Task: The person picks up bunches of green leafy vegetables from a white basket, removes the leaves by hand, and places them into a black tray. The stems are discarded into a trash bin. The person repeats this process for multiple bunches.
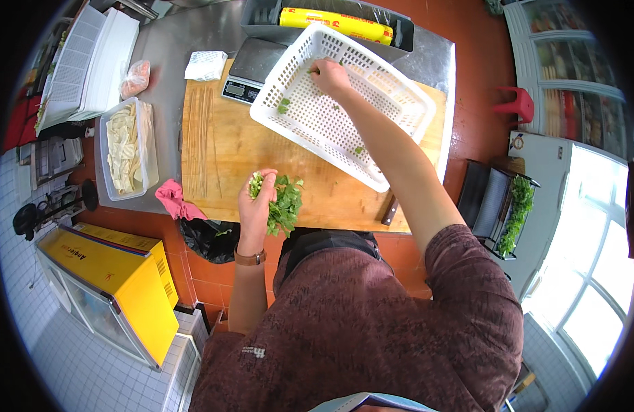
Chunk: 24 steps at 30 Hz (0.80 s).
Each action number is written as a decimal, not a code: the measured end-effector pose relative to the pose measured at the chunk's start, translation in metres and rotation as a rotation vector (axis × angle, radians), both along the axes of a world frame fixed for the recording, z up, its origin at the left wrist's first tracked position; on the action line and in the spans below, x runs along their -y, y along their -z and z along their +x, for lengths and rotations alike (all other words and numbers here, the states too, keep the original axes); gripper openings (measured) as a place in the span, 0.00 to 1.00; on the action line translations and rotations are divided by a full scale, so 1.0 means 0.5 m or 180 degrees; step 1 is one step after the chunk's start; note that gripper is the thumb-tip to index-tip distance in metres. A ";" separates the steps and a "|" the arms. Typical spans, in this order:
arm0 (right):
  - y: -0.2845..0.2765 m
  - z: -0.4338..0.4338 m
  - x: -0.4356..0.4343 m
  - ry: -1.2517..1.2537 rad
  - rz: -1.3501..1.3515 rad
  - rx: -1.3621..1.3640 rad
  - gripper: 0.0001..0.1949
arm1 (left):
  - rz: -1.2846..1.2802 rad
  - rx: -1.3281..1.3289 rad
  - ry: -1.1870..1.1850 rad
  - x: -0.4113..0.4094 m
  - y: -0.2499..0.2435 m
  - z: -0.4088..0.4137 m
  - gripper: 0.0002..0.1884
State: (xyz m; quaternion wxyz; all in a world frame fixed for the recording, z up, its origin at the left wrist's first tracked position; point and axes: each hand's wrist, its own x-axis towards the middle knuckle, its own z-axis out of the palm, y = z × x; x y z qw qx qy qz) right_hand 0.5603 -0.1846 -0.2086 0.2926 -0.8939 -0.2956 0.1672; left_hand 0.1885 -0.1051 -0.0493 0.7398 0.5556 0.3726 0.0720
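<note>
A bunch of leafy green herbs, perhaps coriander, is held in my left hand above the front of the wooden cutting board. The cut stem ends point left and the leaves hang to the right. My right hand reaches into a white perforated plastic basket, its fingers pinched around a small green sprig. A few loose leaves lie on the basket's floor. The basket sits askew on the board, partly over a digital scale.
A knife handle sticks out beneath the basket's front corner. A pink cloth lies at the board's left corner. Left of the board stands a plastic tub of pale strips. Behind is a grey holder with a yellow film roll. A black bag hangs below.
</note>
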 end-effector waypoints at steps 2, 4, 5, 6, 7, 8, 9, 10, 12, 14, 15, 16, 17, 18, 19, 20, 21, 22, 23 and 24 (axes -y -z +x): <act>-0.028 -0.027 0.028 -0.0570 -0.0010 -0.0278 0.11 | -0.0027 -0.0001 -0.0101 0.000 0.007 -0.020 0.12; -0.077 -0.068 0.069 -0.0870 -0.0091 -0.0684 0.11 | -0.0050 0.0080 -0.0367 0.001 0.015 -0.044 0.12; -0.103 -0.081 0.106 -0.0947 -0.0130 -0.0866 0.12 | -0.0114 0.0102 -0.0360 -0.005 0.023 -0.052 0.12; -0.127 -0.095 0.146 -0.0961 -0.0281 -0.1066 0.11 | -0.0127 0.0146 -0.0402 -0.004 0.023 -0.056 0.12; -0.134 -0.108 0.191 -0.0999 -0.0427 -0.1009 0.11 | -0.0120 0.0216 -0.0442 -0.008 0.022 -0.055 0.12; -0.141 -0.129 0.238 -0.1045 -0.0569 -0.0954 0.11 | -0.0152 0.0280 -0.0416 -0.010 0.025 -0.064 0.11; -0.146 -0.144 0.282 -0.1086 -0.0705 -0.0872 0.11 | -0.0194 0.0299 -0.0391 -0.010 0.027 -0.069 0.11; -0.141 -0.159 0.321 -0.1166 -0.0759 -0.0677 0.11 | -0.0225 0.0325 -0.0382 -0.010 0.029 -0.074 0.11; -0.121 -0.193 0.378 -0.1239 -0.0808 -0.0378 0.13 | -0.0263 0.0355 -0.0354 -0.006 0.032 -0.084 0.11; -0.154 -0.243 0.366 -0.1142 -0.1116 -0.0154 0.16 | -0.0229 0.0326 -0.0319 -0.006 0.032 -0.103 0.11; -0.153 -0.256 0.362 -0.1127 -0.1182 0.0013 0.16 | -0.0213 0.0372 -0.0284 -0.004 0.033 -0.113 0.11; -0.133 -0.258 0.359 -0.1051 -0.1229 0.0026 0.16 | -0.0196 0.0408 -0.0230 -0.004 0.032 -0.121 0.11; -0.113 -0.253 0.350 -0.0980 -0.1276 0.0039 0.16 | -0.0179 0.0445 -0.0183 -0.003 0.031 -0.127 0.11; -0.093 -0.247 0.348 -0.0893 -0.1324 0.0039 0.16 | -0.0191 0.0503 -0.0147 0.000 0.024 -0.130 0.10; -0.080 -0.247 0.349 -0.0891 -0.1220 -0.0052 0.15 | -0.0169 0.0490 -0.0112 0.001 0.013 -0.136 0.10; -0.068 -0.244 0.351 -0.0898 -0.1119 -0.0138 0.15 | -0.0149 0.0480 -0.0086 0.003 0.002 -0.142 0.10; -0.072 -0.244 0.336 -0.0944 -0.0997 -0.0220 0.14 | -0.0105 0.0465 -0.0095 0.002 -0.007 -0.150 0.10; -0.076 -0.246 0.322 -0.0838 -0.0801 -0.0236 0.14 | -0.0065 0.0453 -0.0113 0.002 -0.017 -0.158 0.10; -0.081 -0.248 0.307 -0.0740 -0.0609 -0.0252 0.14 | -0.0007 0.0409 -0.0161 0.000 -0.028 -0.169 0.10; -0.087 -0.252 0.297 -0.0639 -0.0428 -0.0286 0.14 | 0.0038 0.0352 -0.0207 0.001 -0.037 -0.183 0.10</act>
